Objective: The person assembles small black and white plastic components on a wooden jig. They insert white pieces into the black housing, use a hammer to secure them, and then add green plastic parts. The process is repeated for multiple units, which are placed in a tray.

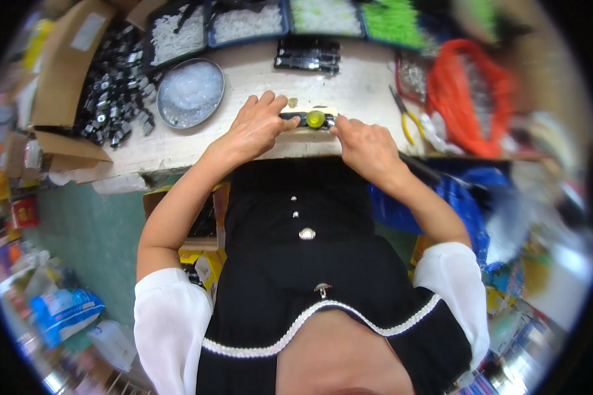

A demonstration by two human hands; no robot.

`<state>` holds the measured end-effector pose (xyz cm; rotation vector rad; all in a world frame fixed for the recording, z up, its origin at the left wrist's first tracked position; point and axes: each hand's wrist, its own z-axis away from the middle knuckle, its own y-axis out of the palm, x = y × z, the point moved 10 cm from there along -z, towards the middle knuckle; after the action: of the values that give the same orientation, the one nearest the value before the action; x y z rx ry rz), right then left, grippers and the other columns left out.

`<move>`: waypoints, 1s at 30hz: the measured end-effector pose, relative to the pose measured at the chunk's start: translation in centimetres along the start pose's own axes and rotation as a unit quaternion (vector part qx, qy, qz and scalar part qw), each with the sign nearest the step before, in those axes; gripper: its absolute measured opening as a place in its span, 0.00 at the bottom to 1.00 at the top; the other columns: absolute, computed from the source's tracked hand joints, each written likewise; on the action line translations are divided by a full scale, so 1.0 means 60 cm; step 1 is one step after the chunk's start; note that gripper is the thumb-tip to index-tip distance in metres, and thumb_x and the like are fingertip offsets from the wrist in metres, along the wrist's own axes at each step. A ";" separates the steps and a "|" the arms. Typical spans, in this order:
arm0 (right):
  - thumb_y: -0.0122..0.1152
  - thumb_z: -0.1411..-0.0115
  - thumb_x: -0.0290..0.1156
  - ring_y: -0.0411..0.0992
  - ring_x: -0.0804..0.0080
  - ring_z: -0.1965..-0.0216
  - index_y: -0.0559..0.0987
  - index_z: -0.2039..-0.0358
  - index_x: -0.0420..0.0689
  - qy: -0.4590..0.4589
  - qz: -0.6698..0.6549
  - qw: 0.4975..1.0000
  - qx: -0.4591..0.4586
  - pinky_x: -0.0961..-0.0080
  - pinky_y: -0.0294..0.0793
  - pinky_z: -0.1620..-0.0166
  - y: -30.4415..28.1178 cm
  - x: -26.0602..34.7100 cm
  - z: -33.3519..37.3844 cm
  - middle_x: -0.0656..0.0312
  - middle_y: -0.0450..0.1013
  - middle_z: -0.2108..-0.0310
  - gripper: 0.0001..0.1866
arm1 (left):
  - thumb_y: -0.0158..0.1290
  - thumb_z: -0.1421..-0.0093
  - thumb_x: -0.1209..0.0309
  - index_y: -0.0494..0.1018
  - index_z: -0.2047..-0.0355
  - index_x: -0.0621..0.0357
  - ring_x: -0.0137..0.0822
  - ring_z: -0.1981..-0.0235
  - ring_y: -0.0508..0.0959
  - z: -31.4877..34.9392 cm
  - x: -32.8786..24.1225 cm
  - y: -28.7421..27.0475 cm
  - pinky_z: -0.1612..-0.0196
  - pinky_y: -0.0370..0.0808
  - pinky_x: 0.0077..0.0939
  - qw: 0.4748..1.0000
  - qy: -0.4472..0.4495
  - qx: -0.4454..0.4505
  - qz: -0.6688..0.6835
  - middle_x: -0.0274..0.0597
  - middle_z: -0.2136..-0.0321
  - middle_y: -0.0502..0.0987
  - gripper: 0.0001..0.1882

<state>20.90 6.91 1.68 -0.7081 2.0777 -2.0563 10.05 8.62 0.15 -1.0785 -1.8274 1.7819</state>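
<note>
Seen from above, a person in a black garment point(277, 270) with pearly buttons, white trim and sheer white sleeves point(171, 316) sits or stands close to a workbench point(247, 74). Both bare forearms reach forward to its near edge.

Midway between the hands, just in from that edge, lies a narrow black part point(303, 120). The left hand point(258, 125) grasps its left end, thumb against it and the other fingers fanned out. The right hand point(367, 146) is curled, thumb and forefinger pinching the right end. A round yellow-green knob point(315, 118) sits on top of the part; a pale yellow strip point(327, 110) shows just behind it.

To the right, yellow-handled pliers point(404, 115) lie near an orange-red bag point(440, 85), which is open. To the left stands a round metal dish point(223, 85) of whitish, translucent bits, then a heap of black and silver pieces point(115, 85) beside a cardboard box point(62, 79).

Farther back is a group of glossy black strips point(308, 55). Beyond them, a row of dark trays point(250, 40) holds small white and bright green pieces.
</note>
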 end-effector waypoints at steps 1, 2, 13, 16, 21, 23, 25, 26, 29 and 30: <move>0.50 0.42 0.34 0.72 0.52 0.80 0.70 0.73 0.41 0.003 0.010 1.000 0.007 0.59 0.70 0.76 -0.001 0.003 0.001 0.50 0.73 0.79 0.09 | 0.48 0.50 0.81 0.77 0.59 0.43 0.40 0.64 0.67 0.003 -0.002 -0.001 0.62 0.64 0.30 1.000 0.005 -0.004 -0.002 0.41 0.68 0.68 0.21; 0.49 0.42 0.34 0.72 0.52 0.80 0.70 0.73 0.41 -0.001 -0.004 1.000 0.018 0.59 0.70 0.76 0.000 0.001 -0.002 0.50 0.73 0.79 0.10 | 0.48 0.50 0.81 0.77 0.59 0.43 0.39 0.64 0.67 0.004 -0.001 0.000 0.62 0.64 0.30 1.000 0.000 0.004 -0.012 0.41 0.68 0.68 0.21; 0.47 0.39 0.36 0.70 0.47 0.75 0.71 0.69 0.42 0.035 -0.042 0.998 0.043 0.55 0.67 0.73 0.012 -0.022 -0.010 0.49 0.72 0.79 0.11 | 0.51 0.57 0.83 0.76 0.60 0.49 0.42 0.65 0.69 -0.007 0.022 0.000 0.63 0.68 0.34 0.996 -0.045 0.028 0.066 0.42 0.72 0.69 0.22; 0.47 0.39 0.37 0.70 0.47 0.74 0.73 0.66 0.43 0.012 -0.065 0.997 0.046 0.55 0.67 0.72 -0.002 -0.023 -0.018 0.49 0.72 0.78 0.11 | 0.53 0.60 0.82 0.74 0.59 0.54 0.44 0.66 0.71 -0.013 0.043 -0.008 0.63 0.70 0.36 0.992 -0.066 -0.022 0.101 0.44 0.72 0.71 0.24; 0.48 0.40 0.35 0.72 0.50 0.72 0.71 0.66 0.40 -0.064 -0.240 0.950 -0.189 0.56 0.68 0.70 -0.088 0.020 -0.015 0.49 0.73 0.75 0.10 | 0.52 0.59 0.82 0.69 0.54 0.56 0.46 0.64 0.71 0.002 0.055 -0.001 0.62 0.70 0.38 0.982 -0.116 -0.041 0.145 0.45 0.68 0.73 0.27; 0.49 0.41 0.32 0.72 0.49 0.73 0.69 0.68 0.39 -0.058 -0.220 0.968 -0.105 0.56 0.68 0.70 -0.039 0.030 -0.033 0.49 0.73 0.76 0.09 | 0.53 0.60 0.83 0.65 0.51 0.56 0.46 0.63 0.71 0.007 0.057 -0.004 0.62 0.70 0.38 0.978 -0.131 -0.056 0.151 0.44 0.68 0.73 0.31; 0.49 0.41 0.31 0.72 0.49 0.73 0.69 0.69 0.39 -0.027 -0.112 0.992 0.059 0.56 0.68 0.71 0.027 0.027 -0.054 0.49 0.73 0.76 0.08 | 0.54 0.61 0.84 0.62 0.48 0.56 0.45 0.64 0.71 0.014 0.059 -0.010 0.62 0.70 0.38 0.975 -0.142 -0.082 0.148 0.44 0.68 0.73 0.35; 0.49 0.41 0.28 0.71 0.45 0.74 0.73 0.63 0.42 -0.012 -0.108 0.991 0.078 0.59 0.68 0.72 0.024 0.022 -0.057 0.45 0.71 0.78 0.07 | 0.54 0.61 0.84 0.61 0.46 0.56 0.45 0.65 0.70 0.019 0.059 -0.009 0.62 0.70 0.38 0.972 -0.148 -0.091 0.158 0.44 0.69 0.73 0.37; 0.47 0.41 0.32 0.70 0.43 0.75 0.70 0.72 0.39 -0.007 -0.254 0.963 -0.094 0.52 0.67 0.71 -0.053 0.024 -0.069 0.45 0.72 0.78 0.09 | 0.55 0.61 0.84 0.58 0.44 0.56 0.44 0.66 0.69 0.034 0.064 -0.004 0.62 0.68 0.38 0.959 -0.167 -0.130 0.191 0.43 0.70 0.72 0.41; 0.46 0.41 0.33 0.70 0.42 0.74 0.70 0.72 0.39 -0.018 -0.227 0.969 -0.093 0.52 0.67 0.70 -0.045 0.027 -0.072 0.43 0.71 0.78 0.10 | 0.56 0.61 0.84 0.57 0.43 0.56 0.44 0.66 0.69 0.036 0.062 -0.006 0.62 0.68 0.37 0.954 -0.165 -0.144 0.202 0.43 0.70 0.72 0.41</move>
<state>18.32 10.29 4.93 -1.3503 2.2727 -2.0421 6.04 9.89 -0.72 -1.4192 -2.2493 2.0710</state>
